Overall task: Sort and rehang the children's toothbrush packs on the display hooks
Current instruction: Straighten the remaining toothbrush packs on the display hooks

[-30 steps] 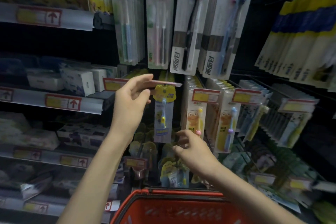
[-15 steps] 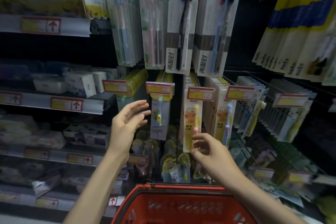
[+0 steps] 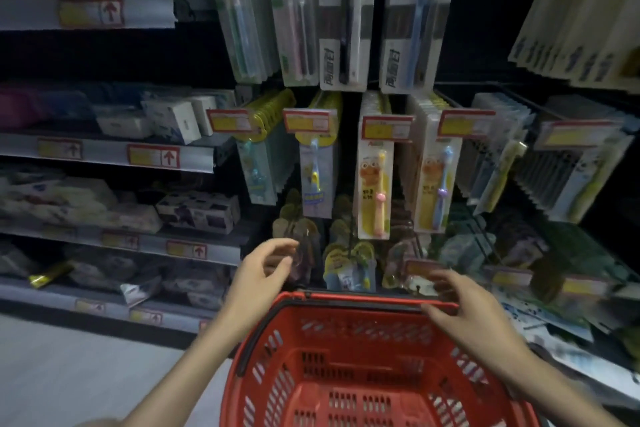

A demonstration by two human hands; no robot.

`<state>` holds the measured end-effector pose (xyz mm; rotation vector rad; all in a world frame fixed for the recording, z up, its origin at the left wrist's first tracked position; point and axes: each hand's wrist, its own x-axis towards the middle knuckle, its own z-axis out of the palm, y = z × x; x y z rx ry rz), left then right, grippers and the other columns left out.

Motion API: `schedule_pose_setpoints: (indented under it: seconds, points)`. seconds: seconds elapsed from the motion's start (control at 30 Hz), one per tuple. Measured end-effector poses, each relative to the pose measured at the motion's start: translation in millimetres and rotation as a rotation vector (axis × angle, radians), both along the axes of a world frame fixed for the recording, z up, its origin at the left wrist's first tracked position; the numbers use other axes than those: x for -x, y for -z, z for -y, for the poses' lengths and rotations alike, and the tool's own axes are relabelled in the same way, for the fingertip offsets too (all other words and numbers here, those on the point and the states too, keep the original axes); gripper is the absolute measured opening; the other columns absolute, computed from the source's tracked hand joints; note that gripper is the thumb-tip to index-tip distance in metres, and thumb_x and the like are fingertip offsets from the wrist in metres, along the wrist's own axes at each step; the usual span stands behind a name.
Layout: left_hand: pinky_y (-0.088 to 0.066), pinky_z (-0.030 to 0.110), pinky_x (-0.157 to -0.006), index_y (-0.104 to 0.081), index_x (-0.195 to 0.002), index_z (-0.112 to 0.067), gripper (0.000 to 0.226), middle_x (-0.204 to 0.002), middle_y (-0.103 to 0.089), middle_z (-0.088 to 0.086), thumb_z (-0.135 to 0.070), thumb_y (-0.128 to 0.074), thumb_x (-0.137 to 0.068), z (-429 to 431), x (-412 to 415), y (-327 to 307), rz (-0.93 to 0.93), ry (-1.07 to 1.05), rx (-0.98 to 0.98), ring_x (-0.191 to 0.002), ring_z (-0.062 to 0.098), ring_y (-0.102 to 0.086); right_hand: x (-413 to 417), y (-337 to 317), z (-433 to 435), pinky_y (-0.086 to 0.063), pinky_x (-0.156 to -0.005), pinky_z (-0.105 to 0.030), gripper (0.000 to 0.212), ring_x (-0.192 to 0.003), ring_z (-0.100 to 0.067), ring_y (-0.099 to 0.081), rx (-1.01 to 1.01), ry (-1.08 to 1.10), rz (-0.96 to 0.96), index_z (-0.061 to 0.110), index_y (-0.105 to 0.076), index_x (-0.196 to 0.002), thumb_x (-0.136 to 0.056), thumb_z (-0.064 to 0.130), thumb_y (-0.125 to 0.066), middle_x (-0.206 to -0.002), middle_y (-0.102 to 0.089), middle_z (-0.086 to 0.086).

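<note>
Empty, fingers apart, the left hand (image 3: 263, 276) and right hand (image 3: 462, 303) could knock the crowded twelve-o'clock toothbrush packs (image 3: 349, 265) loose.

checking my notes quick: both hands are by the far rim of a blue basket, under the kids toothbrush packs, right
No: the head view shows a red basket, not blue. The left hand and right hand are by its far rim, under the hanging children's toothbrush packs.

Lower toothbrush packs (image 3: 349, 270) blurred, price tags (image 3: 310, 122) unreadable
</note>
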<state>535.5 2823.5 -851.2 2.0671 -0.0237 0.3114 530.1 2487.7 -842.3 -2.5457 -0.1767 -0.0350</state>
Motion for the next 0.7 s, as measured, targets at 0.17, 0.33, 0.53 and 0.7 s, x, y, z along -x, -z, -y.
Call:
schedule_pose_setpoints:
  seconds: [0.17, 0.33, 0.53, 0.7]
  points:
    - [-0.054, 0.026, -0.095, -0.066, -0.124, -0.038, 0.027, -0.123, -0.068, -0.018, -0.023, -0.065, -0.102, -2.7, 28.8, 24.2, -0.048, -0.010, -0.120, -0.111, -0.001, -0.064, 13.7, 11.6, 12.3, -0.048, -0.098, -0.024, 0.056, -0.125, -0.012, -0.060, 0.073, -0.060, 0.048, 0.027, -0.053, -0.145, -0.095, 0.042, -0.072, -0.136, -0.061, 0.006]
    - [-0.051, 0.037, -0.099, -0.062, -0.130, -0.031, 0.033, -0.122, -0.066, -0.007, -0.027, -0.070, -0.098, -4.8, 64.7, 63.9, -0.113, -0.051, -0.272, -0.116, 0.012, -0.064, 39.0, 41.6, 40.8, -0.046, -0.097, -0.026, 0.054, -0.122, -0.014, -0.060, 0.139, -0.125, -0.019, 0.026, -0.056, -0.141, -0.093, 0.044, -0.073, -0.130, -0.062, 0.005]
    - [-0.050, 0.052, -0.100, -0.052, -0.150, -0.027, 0.076, -0.138, -0.059, 0.006, -0.061, -0.056, -0.082, -6.8, 89.7, 130.5, -0.326, -0.077, -0.851, -0.129, 0.035, -0.050, 63.2, 99.6, 77.3, -0.051, -0.095, -0.039, 0.058, -0.122, -0.028, -0.060, 0.410, -0.199, -0.114, 0.019, -0.053, -0.143, -0.094, 0.048, -0.065, -0.129, -0.057, -0.005]
    - [-0.054, 0.062, -0.083, -0.061, -0.140, -0.024, 0.073, -0.133, -0.060, 0.011, -0.048, -0.076, -0.073, -5.8, 90.9, 151.1, -0.285, -0.024, -1.062, -0.135, 0.036, -0.042, 73.9, 140.8, 102.8, -0.056, -0.078, -0.042, 0.046, -0.097, -0.033, -0.067, 0.636, -0.314, -0.010, 0.016, -0.072, -0.108, -0.067, 0.035, -0.083, -0.102, -0.065, -0.007]
